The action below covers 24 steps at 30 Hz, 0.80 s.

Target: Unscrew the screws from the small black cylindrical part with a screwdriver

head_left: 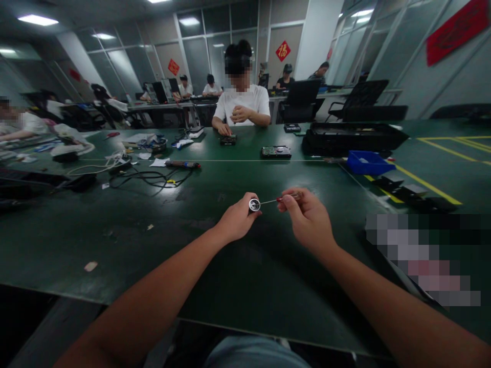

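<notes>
My left hand [238, 219] is closed around a small dark cylinder [253, 205] with a silvery ring at its open end, which faces me. Most of its body is hidden by my fingers. In my right hand [310, 217] is a screwdriver [289, 197] with a clear and red handle, gripped between thumb and fingers. Its thin shaft points left, and the tip meets the rim or the inside of the cylinder; I cannot tell which. Both hands are above the green table [215, 286].
Across the table a person [241, 105] handles a hard drive [228, 139]. Another hard drive [276, 151] lies nearer. Cables [149, 176] and a pen-shaped tool [183, 164] are at left. A blue bin [369, 162], a long black casing [353, 138] and black blocks [414, 193] stand at right.
</notes>
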Each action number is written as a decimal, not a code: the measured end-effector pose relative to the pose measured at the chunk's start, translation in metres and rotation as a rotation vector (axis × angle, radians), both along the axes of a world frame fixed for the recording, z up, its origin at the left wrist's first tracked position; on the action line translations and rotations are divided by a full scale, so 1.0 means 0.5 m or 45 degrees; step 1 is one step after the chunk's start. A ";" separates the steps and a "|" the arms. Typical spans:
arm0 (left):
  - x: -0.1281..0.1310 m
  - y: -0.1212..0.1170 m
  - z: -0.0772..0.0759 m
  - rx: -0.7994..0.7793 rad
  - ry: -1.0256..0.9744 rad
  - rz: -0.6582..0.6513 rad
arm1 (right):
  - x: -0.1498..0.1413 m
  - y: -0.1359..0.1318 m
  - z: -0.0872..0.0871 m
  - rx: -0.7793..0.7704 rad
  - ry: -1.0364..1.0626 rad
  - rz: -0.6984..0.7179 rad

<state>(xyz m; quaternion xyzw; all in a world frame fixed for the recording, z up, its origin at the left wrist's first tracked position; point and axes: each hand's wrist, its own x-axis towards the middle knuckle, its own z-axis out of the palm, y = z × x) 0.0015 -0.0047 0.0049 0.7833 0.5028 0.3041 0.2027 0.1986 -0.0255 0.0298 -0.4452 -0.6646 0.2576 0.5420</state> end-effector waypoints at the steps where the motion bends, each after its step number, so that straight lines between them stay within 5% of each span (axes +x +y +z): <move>1: -0.001 0.001 -0.002 0.000 0.007 0.019 | -0.001 -0.003 0.000 0.006 -0.037 0.003; 12: -0.002 0.006 -0.012 -0.105 -0.113 -0.131 | 0.000 -0.023 0.014 0.054 -0.313 0.031; 24: -0.001 0.007 -0.008 -0.091 -0.050 -0.002 | -0.004 -0.022 0.011 0.039 -0.287 0.018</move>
